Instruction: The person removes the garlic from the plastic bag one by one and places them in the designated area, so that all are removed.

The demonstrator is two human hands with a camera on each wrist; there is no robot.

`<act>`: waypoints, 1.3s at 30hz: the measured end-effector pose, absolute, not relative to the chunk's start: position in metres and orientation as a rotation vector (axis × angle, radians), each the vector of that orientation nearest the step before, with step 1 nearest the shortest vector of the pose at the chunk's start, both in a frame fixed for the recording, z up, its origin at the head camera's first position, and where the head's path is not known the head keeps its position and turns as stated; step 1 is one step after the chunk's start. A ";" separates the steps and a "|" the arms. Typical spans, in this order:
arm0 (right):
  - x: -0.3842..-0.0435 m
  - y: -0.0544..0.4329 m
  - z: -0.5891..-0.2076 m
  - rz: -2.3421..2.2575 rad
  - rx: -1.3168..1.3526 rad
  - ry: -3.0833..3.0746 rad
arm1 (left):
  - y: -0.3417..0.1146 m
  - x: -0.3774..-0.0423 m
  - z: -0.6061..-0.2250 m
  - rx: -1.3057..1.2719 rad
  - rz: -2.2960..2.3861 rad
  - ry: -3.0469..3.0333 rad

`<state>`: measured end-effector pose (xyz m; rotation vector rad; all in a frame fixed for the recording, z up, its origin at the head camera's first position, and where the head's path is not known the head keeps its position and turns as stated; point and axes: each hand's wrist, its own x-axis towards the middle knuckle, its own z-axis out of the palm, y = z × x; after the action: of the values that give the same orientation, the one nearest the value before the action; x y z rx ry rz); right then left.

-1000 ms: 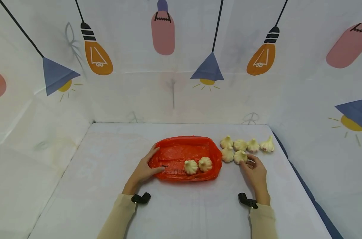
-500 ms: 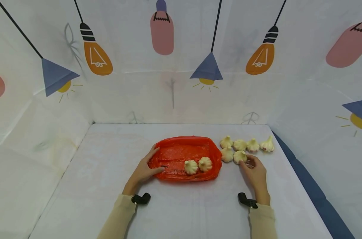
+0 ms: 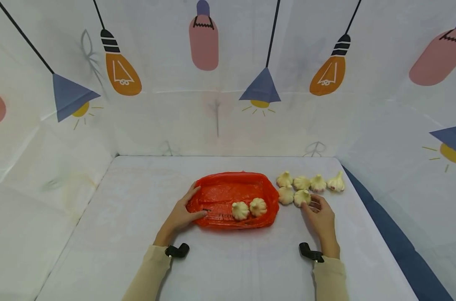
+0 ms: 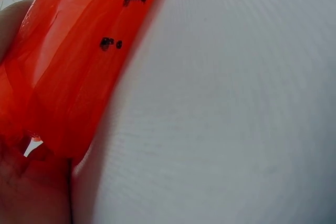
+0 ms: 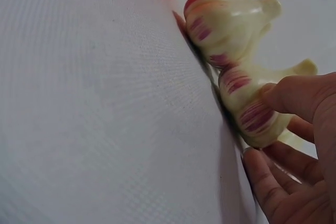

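Note:
A red plastic bag, spread open like a shallow tray, lies mid-table in the head view. My left hand grips its left side, thumb over the near rim and fingers along the outer edge. Two garlic bulbs, one left and one right, sit inside near the front right. To the right, my right hand holds a garlic bulb between thumb and fingers at the near end of a cluster. In the right wrist view, that purple-streaked bulb rests on the table, touching a neighbouring bulb.
Several more garlic bulbs stand close together in two rows right of the bag, on the white table. Behind rises a white sheet printed with lamps. A dark blue strip runs along the table's right side.
Both hands, the bag and the garlic bulbs keep their places. On the right, the blue strip shows wider than a second ago, and the printed sheet there has shifted slightly.

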<state>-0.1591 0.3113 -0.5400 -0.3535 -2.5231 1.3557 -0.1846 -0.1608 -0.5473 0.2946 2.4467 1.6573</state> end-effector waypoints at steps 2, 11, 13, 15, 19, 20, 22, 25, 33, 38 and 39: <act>-0.159 0.312 -0.539 1.365 -0.344 -2.525 | -0.161 -0.185 -0.547 0.301 1.661 2.443; -0.160 0.308 -0.525 1.376 -0.301 -2.534 | -0.160 -0.186 -0.548 0.324 1.663 2.447; -0.160 0.306 -0.517 1.354 -0.285 -2.540 | -0.160 -0.186 -0.548 0.331 1.662 2.449; -0.160 0.304 -0.510 1.328 -0.265 -2.538 | -0.160 -0.186 -0.548 0.326 1.663 2.449; -0.161 0.300 -0.498 1.296 -0.242 -2.517 | -0.160 -0.186 -0.547 0.328 1.652 2.446; -0.161 0.298 -0.495 1.298 -0.232 -2.509 | -0.160 -0.186 -0.547 0.323 1.654 2.443; -0.161 0.294 -0.487 1.298 -0.212 -2.507 | -0.160 -0.186 -0.547 0.324 1.652 2.442; -0.161 0.289 -0.475 1.329 -0.155 -2.501 | -0.161 -0.186 -0.547 0.323 1.657 2.442; -0.166 0.273 -0.453 1.375 0.056 -2.496 | -0.162 -0.186 -0.549 0.316 1.650 2.453; -0.172 0.261 -0.444 1.392 0.127 -2.544 | -0.162 -0.186 -0.550 0.312 1.649 2.457; -0.173 0.258 -0.443 1.389 0.145 -2.557 | -0.162 -0.185 -0.550 0.313 1.648 2.456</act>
<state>-0.1732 0.2581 -0.4432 0.1447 -2.5572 1.3890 -0.1855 -0.1617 -0.5502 0.3126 2.4565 1.6484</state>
